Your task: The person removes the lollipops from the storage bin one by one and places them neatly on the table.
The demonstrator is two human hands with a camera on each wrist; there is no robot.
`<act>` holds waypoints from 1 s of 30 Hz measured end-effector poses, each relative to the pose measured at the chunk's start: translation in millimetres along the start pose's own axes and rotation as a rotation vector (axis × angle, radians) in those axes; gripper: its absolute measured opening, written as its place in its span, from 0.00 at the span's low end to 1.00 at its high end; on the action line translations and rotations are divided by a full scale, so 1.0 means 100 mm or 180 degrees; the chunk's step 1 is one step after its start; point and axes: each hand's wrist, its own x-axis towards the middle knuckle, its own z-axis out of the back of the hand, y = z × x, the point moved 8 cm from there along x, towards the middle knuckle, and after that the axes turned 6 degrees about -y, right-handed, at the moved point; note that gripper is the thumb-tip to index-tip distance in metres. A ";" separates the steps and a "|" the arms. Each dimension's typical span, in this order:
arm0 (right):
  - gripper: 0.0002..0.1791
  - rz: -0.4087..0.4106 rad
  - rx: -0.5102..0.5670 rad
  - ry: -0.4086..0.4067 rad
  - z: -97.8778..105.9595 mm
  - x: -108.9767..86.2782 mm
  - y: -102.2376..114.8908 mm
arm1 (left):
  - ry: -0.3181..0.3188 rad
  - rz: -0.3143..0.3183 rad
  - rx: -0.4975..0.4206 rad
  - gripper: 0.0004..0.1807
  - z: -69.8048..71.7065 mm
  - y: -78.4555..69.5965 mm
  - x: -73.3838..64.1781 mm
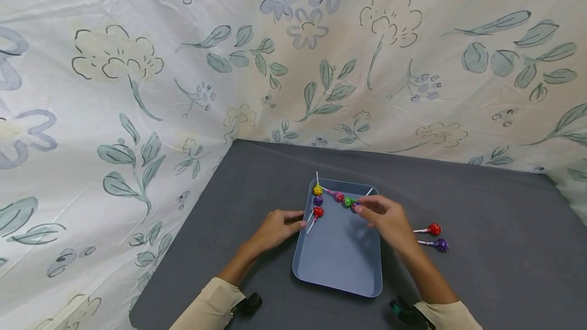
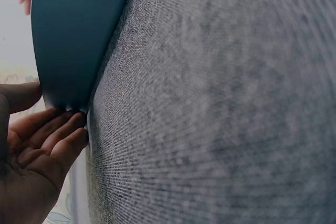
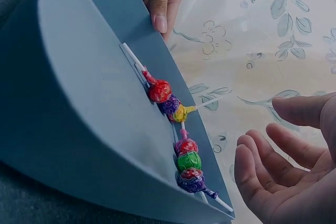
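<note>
A blue-grey tray [image 1: 339, 264] lies on the dark table. Its left rim is between the thumb and fingers of my left hand [image 1: 273, 229], as the left wrist view also shows. Inside, wrapped lollipops form a bent row: red [image 3: 159, 92], purple [image 1: 318, 200] and yellow [image 3: 182, 113] along the left side, then pink-red [image 1: 339, 196], green [image 3: 189, 161] and a purple-and-red one [image 3: 191, 180] across the far end. My right hand [image 1: 387, 218] is over the tray's far right, close by the purple-and-red lollipop. In the right wrist view its fingers are spread, loosely bent and hold nothing.
Right of the tray, partly behind my right forearm, lie a red lollipop [image 1: 434, 229] and a purple lollipop [image 1: 442, 245], sticks pointing left. Floral cloth [image 1: 321, 90] hangs behind and at the left of the table [image 1: 495, 218].
</note>
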 end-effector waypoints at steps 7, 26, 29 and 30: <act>0.24 -0.0010 0.0008 -0.0064 -0.04 0.04 0.03 | -0.0011 -0.0030 0.0009 0.25 0.00 0.00 0.00; 0.19 -0.0009 0.0020 -0.0084 -0.29 0.26 0.04 | -0.0016 0.0019 0.0047 0.25 0.00 -0.02 0.00; 0.17 0.0009 0.0017 -0.0081 -0.32 0.28 0.06 | -0.0014 0.0026 0.0053 0.25 -0.01 -0.01 0.00; 0.17 0.0017 0.0033 -0.0074 -0.33 0.28 0.06 | -0.0014 0.0028 0.0055 0.25 -0.01 -0.01 0.00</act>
